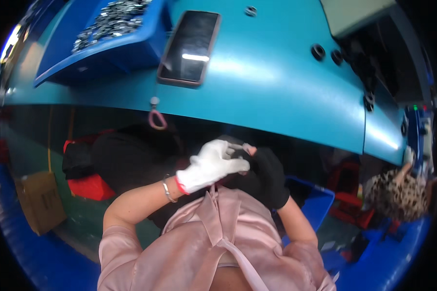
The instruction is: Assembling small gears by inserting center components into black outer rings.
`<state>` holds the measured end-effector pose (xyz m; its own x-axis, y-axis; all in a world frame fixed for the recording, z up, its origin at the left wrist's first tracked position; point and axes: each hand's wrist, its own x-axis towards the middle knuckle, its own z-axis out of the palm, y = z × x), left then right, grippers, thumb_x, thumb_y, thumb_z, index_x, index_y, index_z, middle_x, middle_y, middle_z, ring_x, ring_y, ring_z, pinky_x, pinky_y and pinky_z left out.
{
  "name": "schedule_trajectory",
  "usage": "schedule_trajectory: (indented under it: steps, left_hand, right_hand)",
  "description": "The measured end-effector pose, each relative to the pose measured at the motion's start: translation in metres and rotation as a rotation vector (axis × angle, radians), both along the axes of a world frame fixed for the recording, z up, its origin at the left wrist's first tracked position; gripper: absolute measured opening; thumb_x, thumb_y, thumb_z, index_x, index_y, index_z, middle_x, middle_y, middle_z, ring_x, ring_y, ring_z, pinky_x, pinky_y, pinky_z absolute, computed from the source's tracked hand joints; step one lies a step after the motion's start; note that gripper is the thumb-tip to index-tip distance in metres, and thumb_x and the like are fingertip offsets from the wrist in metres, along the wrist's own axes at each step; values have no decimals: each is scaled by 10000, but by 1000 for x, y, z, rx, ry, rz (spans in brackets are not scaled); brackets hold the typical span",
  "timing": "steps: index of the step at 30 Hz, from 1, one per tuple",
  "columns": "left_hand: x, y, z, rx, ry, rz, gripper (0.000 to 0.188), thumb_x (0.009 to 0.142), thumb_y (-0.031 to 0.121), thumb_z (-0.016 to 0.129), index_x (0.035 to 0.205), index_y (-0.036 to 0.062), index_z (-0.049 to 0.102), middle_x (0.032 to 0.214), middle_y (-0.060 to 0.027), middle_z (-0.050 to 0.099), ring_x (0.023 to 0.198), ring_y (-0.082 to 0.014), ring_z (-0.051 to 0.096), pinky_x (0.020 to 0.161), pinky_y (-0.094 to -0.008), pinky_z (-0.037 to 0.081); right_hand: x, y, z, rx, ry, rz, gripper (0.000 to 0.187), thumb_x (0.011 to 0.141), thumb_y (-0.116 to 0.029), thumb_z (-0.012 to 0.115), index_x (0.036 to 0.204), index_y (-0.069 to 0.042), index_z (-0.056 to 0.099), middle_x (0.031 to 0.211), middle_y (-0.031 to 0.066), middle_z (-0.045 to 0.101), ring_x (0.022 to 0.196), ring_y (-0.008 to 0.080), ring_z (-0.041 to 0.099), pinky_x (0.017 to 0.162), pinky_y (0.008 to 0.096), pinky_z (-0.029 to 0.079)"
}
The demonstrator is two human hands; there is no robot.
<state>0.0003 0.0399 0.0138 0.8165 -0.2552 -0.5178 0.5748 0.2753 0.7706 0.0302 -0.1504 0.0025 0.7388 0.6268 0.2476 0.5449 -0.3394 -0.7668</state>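
White-gloved left hand (210, 166) is beside black-gloved right hand (270, 178); can't tell either grip's state. Smartphone (190, 47) sits at their 11 o'clock.

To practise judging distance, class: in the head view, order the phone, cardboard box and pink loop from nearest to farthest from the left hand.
1. Pink loop, ahead-left.
2. Phone, farther ahead.
3. Cardboard box, far left.
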Motion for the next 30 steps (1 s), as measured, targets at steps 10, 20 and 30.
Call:
schedule_trajectory:
  steps: [10, 20, 30]
  left_hand:
    - [-19, -20, -17, 534, -553, 128, 299, 760, 182, 665, 995, 34, 553, 941, -154, 639, 867, -322, 628, 730, -402, 505]
    - [-9, 3, -4, 726, -556, -27, 239, 796, 249, 590, 883, 27, 593, 791, -155, 634, 732, -356, 622, 624, -429, 483]
    - [-9, 0, -1, 404, -388, 82, 276, 803, 263, 599, 913, 9, 592, 760, -156, 633, 757, -339, 626, 677, -400, 479]
  right_hand:
    - [5, -40, -98, 97, 20, -42, 228, 898, -166, 565, 1065, -29, 638, 1071, 130, 637, 950, 221, 623, 800, 327, 476]
    - [9, 3, -27, -191, -165, 42, 352, 895, -308, 620, 1059, 2, 632, 995, 188, 659, 901, 372, 634, 816, 430, 501]
    - [8, 12, 2, -136, -121, 51, 240, 930, -217, 582, 1055, -18, 634, 1010, 208, 645, 910, 364, 632, 805, 420, 492]
